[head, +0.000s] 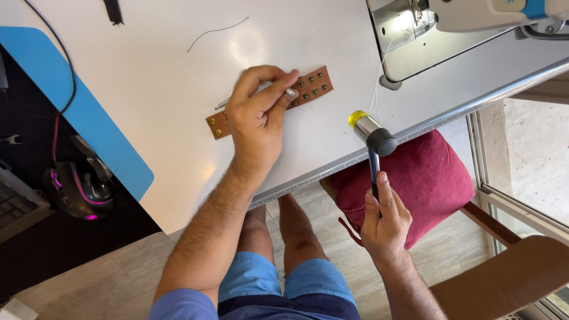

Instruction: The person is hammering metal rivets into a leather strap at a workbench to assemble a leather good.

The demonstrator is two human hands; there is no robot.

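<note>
A brown leather strap (311, 88) studded with brass rivets lies on the white table (178, 71). My left hand (258, 115) rests on the strap's middle and pinches a thin metal setting punch (291, 93) upright against it. My right hand (385, 222) grips the black handle of a small mallet (370, 133) with a yellow face and a black face. The mallet head hovers above the table's front edge, to the right of the strap and apart from it.
A sewing machine (462, 24) stands at the back right. A blue mat (83, 112), a black cable and a computer mouse (80, 189) lie at the left. A chair with a dark red cushion (427, 178) stands under the table edge beside my bare knees.
</note>
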